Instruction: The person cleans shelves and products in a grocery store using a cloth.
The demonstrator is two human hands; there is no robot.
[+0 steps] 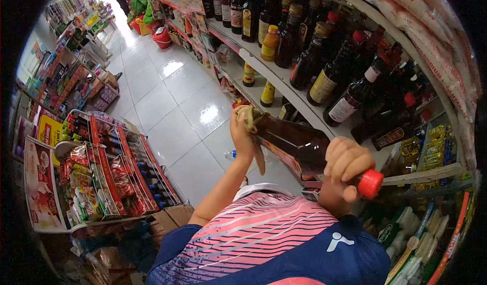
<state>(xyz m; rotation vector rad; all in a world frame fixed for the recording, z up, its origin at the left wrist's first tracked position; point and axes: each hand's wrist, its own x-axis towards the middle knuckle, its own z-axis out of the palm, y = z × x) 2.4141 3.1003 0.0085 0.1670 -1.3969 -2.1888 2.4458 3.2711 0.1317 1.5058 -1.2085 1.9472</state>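
A large dark bottle [297, 140] with a red cap [371, 182] lies tilted across the front of my body, its base toward the left. The fingers of my right hand [349, 163] are wrapped round its neck, just below the cap. At the other end, my left hand [245, 133] is closed on a greenish-brown cloth [247, 119], which touches the bottle's base and hangs down a little. Part of a label shows along the bottle's lower side.
Shelves [284, 74] of dark sauce bottles run along the right. Racks [104, 168] of red packets and bottles stand at lower left. A tiled aisle [175, 102] leads back past a red bucket [162, 38]. A person [120, 0] stands far off.
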